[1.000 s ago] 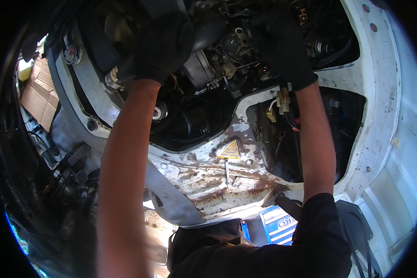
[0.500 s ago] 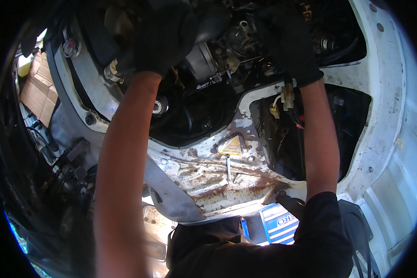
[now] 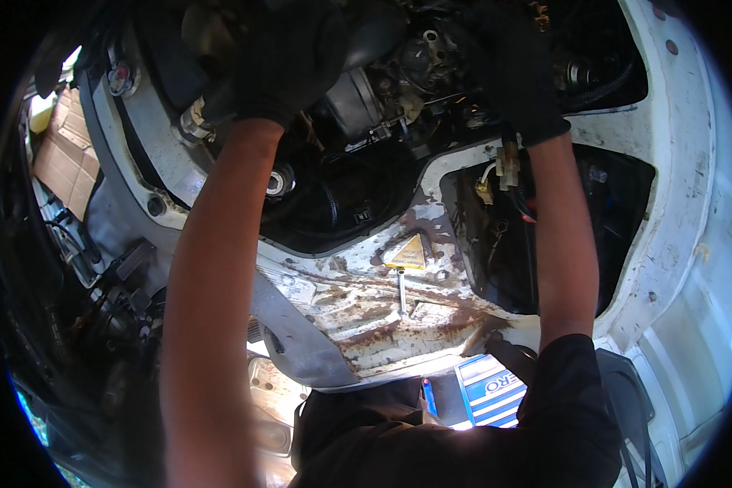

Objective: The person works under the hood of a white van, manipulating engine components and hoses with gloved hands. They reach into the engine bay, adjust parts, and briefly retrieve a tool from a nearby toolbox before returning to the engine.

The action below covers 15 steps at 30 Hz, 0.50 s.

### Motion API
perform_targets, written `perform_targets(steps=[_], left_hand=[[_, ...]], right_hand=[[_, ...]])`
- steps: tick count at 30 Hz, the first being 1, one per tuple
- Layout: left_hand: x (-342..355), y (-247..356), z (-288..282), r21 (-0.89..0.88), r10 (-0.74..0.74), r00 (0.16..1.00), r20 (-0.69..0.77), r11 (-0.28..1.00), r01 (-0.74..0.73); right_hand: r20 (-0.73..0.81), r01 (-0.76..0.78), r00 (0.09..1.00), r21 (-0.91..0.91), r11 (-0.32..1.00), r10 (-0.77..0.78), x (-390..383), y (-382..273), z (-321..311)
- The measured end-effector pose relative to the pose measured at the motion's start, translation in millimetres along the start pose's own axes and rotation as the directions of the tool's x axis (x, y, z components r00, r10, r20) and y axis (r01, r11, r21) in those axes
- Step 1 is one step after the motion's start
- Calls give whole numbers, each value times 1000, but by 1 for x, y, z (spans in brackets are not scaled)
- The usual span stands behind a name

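Note:
Both hands wear black gloves and reach forward into the dark engine bay. My left hand [image 3: 289, 65] is at a smooth, dark, rounded part [image 3: 374, 37], left of a ribbed dark engine cover [image 3: 351, 106]. My right hand [image 3: 512, 73] lies over the engine's right side, close to a metal engine part with a round opening [image 3: 427, 53]. The fingers of both hands merge with the shadow, so what they touch or hold is hidden. Below my right wrist hang pale wiring connectors [image 3: 508, 167]. A slim wrench [image 3: 402, 294] lies on the rusty white panel [image 3: 366, 333] nearer me.
A yellow triangular label [image 3: 407, 252] marks the panel. Right of it is a cut-out [image 3: 496, 268] with wiring inside. White bodywork [image 3: 675, 163] borders the right. A blue-and-white box [image 3: 488, 390] is below the panel, cardboard [image 3: 67, 154] at far left, and a metal-topped cap [image 3: 120, 80] at upper left.
The view has shifted very slightly. Both gloved hands stay over the same engine parts, with only small movements of the forearms. The wrench lies where it was.

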<state>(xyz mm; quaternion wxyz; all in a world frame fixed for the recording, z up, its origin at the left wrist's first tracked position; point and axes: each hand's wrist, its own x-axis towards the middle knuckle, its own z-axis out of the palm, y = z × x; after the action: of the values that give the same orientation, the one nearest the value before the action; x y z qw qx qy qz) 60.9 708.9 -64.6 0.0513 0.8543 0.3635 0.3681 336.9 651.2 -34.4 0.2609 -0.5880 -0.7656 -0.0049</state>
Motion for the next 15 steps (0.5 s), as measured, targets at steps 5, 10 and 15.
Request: perform_targets(steps=[5,10,15], left_hand=[[8,13,-11,-1,-49,997,52,999,49],[5,9,-9,21,-55,998,36,998,54],[7,11,-9,37,-62,996,65,998,60]], right_hand=[[108,-46,993,89,995,36,-2,5,-1],[202,-118,975,135,984,89,-1,6,-2],[-12,54,998,-20,998,-54,-1,4,-3]])
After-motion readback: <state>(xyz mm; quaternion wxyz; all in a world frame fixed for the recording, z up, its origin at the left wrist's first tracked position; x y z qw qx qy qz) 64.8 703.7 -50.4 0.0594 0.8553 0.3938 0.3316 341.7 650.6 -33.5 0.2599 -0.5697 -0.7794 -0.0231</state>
